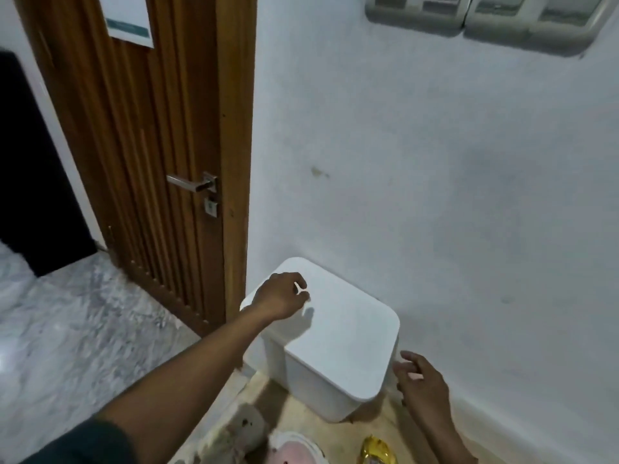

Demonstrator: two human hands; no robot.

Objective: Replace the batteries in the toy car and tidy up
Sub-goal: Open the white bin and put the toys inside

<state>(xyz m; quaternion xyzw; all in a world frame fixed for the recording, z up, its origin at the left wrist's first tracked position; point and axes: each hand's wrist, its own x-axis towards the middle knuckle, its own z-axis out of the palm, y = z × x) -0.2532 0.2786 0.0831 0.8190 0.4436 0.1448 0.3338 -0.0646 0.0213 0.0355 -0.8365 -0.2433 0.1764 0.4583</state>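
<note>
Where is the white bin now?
Head view, lower centre: white bin against the wall, right of the wooden door, left hand over its lid, right hand beside it.

Looking forward and down from head height through one wide-angle lens, bending straight lines toward the edges. Facing a white wall (435, 162), with a wooden door (150, 145) running up the left side. Hanging close over a white bin (341, 346) on the floor (67, 329), near enough for showing a small white scrap (299, 289) pinched in the left grip (280, 297). Catching the right grip (423, 385) at lower right.
</note>
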